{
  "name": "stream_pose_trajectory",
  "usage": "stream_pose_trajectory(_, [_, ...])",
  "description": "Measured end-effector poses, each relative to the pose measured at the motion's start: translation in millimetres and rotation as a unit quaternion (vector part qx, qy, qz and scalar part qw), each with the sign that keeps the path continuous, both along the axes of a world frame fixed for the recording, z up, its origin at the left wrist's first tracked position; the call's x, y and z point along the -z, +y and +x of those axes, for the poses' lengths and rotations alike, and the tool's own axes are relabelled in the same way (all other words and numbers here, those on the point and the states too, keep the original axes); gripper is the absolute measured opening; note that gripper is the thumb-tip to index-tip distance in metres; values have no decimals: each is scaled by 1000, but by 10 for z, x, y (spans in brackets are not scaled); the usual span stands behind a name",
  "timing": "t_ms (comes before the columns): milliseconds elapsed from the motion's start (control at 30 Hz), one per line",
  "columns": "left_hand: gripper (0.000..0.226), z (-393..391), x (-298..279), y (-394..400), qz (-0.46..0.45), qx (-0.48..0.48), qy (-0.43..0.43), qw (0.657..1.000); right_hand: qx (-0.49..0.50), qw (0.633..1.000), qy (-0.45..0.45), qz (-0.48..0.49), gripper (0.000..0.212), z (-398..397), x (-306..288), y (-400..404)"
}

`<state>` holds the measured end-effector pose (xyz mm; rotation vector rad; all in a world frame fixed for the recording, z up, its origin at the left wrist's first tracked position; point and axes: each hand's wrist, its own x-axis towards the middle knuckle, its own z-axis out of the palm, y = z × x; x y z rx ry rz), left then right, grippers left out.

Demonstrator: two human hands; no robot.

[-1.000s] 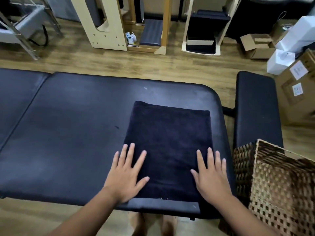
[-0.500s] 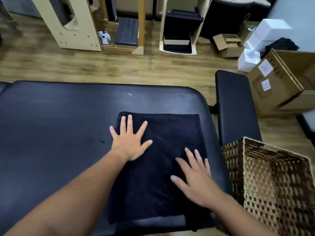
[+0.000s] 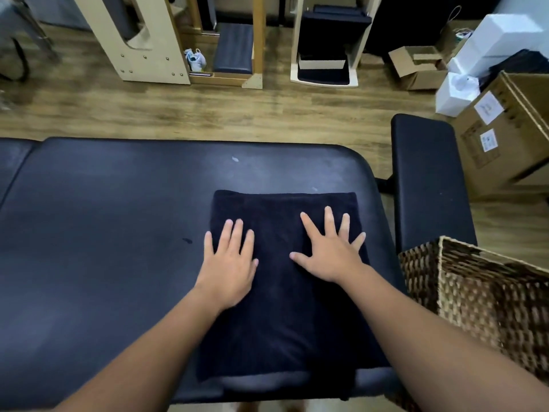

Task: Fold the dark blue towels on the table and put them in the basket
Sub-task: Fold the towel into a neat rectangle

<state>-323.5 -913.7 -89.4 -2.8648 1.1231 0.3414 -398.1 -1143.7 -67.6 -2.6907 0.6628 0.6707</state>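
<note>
Since the earlier frame both hands have slid up the towel (image 3: pixel 285 292). Left hand (image 3: pixel 230 263) and right hand (image 3: pixel 328 251) lie flat, fingers spread, grasping nothing, seemingly smoothing it. Towel lies on the worktop (image 3: pixel 104 233) beside the basket (image 3: pixel 490 292).

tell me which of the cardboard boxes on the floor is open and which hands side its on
The small cardboard box by the far wall, on the right hand's side: its flaps stand open, while the big labelled box nearer the stool shows only closed sides.

Towel (image 3: pixel 282 307) on table (image 3: pixel 104 233); basket (image 3: pixel 490 292) to its right.
</note>
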Motion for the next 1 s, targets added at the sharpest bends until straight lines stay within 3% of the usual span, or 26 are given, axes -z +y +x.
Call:
stream_pose_trajectory(267, [67,-1132,110,486,-16,-1,-3,1000,-119,991,-57,-11,97,-1163,11,332])
stream_pose_trajectory(467, [60,-1525,23,854,-13,73,-35,997,-156,984,-75,-48,65,-2010,108,170])
stream_pose_trajectory(567, [100,-1561,-9,1036,-8,126,-62,990,-179,975,-124,-47,43,-2196,60,127])
stream_pose_trajectory(600, [103,-1544,-12,1090,-13,141,-78,987,-197,967,-154,-55,42,-2244,71,155])
stream_pose_trajectory(700, [93,-1487,-61,1178,-3,178,-83,980,-228,952,-196,-60,46,-2342,52,295])
stream_pose_trajectory(867, [90,-1433,-114,1100,12,142,-48,989,-197,968,-124,-92,89,-2319,21,335])
stream_pose_trajectory(1000, [54,-1389,-162,1012,8,117,-37,992,-156,975,-81,-134,85,-2163,-54,474])
